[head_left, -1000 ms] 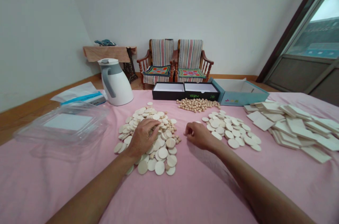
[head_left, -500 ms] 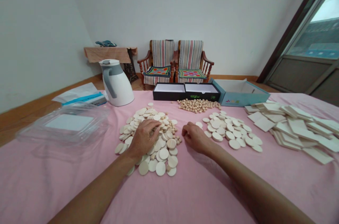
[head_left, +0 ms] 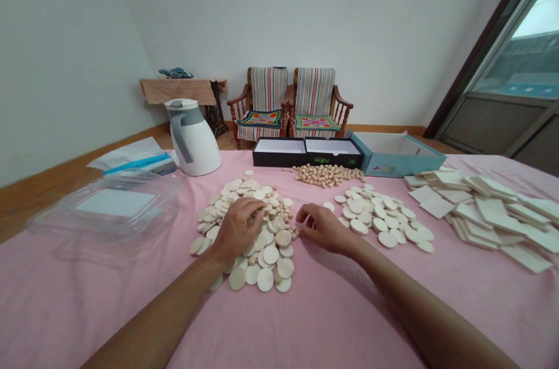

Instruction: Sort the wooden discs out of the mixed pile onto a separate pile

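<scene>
My left hand rests on a heap of pale wooden discs, its fingers curved over the discs and the thumb apart from them. Part of the heap is hidden beneath that hand. Small wooden pieces lie mixed along the heap's right side. Just right of them is my right hand, thumb and forefinger parted, with the fingertips close to the pieces at the heap's edge. Nothing shows between those fingers. A second, smaller group of wooden discs lies beyond my right hand.
More small wooden pieces lie before a black two-part box. Beside it stands a light-blue box. Thin wooden boards are piled at right. Left are a white jug and clear plastic packaging, on a pink cloth.
My right hand has shifted slightly left towards the small wooden pieces, and its curled fingers have parted. My left hand stays on the heap.
</scene>
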Demonstrator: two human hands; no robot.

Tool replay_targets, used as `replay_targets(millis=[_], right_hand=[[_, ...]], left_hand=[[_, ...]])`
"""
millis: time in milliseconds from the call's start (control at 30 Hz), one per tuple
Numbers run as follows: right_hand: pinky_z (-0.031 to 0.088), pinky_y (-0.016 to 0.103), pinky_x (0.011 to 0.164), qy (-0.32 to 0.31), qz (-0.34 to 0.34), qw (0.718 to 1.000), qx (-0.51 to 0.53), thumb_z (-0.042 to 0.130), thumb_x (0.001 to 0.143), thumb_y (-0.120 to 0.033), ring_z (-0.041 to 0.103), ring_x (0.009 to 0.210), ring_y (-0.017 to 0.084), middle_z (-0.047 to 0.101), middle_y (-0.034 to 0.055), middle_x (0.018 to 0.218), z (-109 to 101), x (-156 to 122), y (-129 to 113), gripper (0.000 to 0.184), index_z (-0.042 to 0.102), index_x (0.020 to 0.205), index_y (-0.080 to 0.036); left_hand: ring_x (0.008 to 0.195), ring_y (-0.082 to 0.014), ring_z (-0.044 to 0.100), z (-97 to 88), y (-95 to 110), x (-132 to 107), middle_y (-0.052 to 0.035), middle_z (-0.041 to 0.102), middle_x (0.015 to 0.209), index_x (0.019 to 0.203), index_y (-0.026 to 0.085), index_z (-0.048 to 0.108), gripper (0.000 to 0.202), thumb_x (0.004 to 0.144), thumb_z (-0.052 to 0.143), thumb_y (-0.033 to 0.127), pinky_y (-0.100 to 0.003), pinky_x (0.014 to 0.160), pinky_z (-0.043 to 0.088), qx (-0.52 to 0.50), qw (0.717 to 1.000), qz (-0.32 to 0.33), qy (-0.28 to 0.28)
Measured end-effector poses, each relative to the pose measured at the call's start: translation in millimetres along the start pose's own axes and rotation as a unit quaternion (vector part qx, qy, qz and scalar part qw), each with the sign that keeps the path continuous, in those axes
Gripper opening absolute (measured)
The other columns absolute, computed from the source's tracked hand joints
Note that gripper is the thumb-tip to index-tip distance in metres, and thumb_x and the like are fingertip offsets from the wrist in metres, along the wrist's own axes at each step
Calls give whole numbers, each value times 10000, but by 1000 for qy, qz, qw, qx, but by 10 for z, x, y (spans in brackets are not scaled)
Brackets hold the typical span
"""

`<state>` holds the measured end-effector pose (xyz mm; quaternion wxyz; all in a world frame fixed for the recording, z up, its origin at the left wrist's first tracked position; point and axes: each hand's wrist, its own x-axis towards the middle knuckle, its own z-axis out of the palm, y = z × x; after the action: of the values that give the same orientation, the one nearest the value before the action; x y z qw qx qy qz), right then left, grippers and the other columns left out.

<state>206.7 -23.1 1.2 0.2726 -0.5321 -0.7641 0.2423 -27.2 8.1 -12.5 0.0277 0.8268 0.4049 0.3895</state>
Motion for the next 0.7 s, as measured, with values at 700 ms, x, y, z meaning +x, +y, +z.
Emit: replay_targets(millis=[700], right_hand=[[435,226,652,185,35,981,52,503,753,-86,588,723,103,621,55,985,-80,157,160,253,584,979,-168]], left_hand=[[961,-203,595,-1,8,0,-59,681,975,975,187,663,171,854,544,209,-381,891,461,-7,1000,-1,-5]])
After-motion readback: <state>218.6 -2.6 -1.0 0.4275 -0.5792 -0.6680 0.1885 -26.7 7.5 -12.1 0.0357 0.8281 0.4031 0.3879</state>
